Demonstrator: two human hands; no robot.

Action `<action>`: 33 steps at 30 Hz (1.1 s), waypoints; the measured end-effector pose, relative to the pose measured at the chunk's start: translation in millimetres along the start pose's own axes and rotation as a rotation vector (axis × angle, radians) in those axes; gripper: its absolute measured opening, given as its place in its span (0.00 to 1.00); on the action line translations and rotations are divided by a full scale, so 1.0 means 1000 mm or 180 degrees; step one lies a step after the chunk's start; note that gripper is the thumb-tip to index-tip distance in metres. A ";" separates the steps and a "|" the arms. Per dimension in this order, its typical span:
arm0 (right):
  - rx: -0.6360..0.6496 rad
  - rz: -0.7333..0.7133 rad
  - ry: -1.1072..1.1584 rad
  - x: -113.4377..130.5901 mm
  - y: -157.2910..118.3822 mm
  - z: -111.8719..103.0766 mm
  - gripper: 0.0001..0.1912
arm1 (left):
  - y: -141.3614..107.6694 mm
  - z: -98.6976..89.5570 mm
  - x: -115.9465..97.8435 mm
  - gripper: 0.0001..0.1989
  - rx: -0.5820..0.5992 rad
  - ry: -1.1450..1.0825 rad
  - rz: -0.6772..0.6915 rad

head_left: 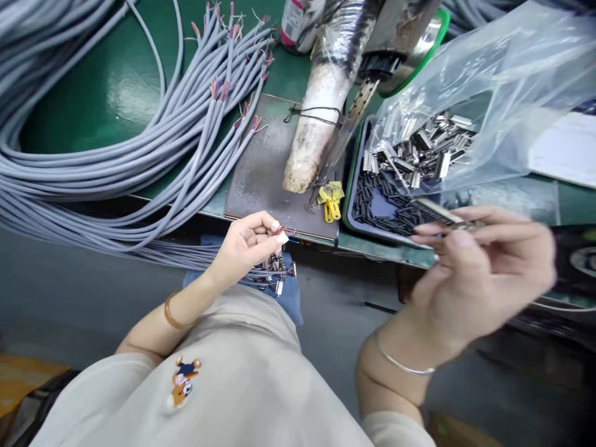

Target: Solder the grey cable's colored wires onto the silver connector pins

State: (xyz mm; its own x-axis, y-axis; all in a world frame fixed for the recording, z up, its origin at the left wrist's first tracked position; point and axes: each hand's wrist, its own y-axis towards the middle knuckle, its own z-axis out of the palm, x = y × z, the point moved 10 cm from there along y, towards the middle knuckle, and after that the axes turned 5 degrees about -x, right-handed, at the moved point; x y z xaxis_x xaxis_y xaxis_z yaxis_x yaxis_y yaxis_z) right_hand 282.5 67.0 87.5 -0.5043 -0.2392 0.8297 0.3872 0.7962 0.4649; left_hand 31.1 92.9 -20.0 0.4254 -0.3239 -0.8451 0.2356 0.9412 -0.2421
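Right hand [475,273] pinches ridged metal strip [435,213]; left hand [246,245] grips thin wires [274,268]

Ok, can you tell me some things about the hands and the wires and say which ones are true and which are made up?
1. The left hand pinches thin wire ends between its fingertips. True.
2. The right hand is empty. False: it holds a small metal piece in its fingers.
3. The grey cables lie on a red mat. False: they lie on a green table.
4. A clear plastic bag holds many small metal parts. True.
5. The yellow clip is in the left hand. False: it lies by the dark plate, apart from both hands.
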 end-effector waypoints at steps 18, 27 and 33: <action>0.0228 -0.0427 0.0255 0.006 -0.064 0.071 0.07 | 0.015 0.014 -0.012 0.12 -0.0143 0.0385 0.0501; 0.0357 -0.0479 0.0290 0.010 -0.054 0.076 0.06 | 0.022 0.015 -0.017 0.15 -0.0209 0.0381 0.0510; 0.0346 -0.0711 0.0273 0.016 -0.049 0.077 0.07 | 0.023 0.016 -0.022 0.15 -0.0289 0.0419 0.0557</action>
State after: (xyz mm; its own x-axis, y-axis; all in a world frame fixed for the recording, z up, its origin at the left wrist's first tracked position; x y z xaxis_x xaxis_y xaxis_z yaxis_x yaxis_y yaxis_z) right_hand 195.5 67.1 54.3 -0.4989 -0.4583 0.7356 0.1859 0.7724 0.6074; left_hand 40.7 120.7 0.6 0.3340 -0.1452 -0.9313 0.0862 0.9886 -0.1232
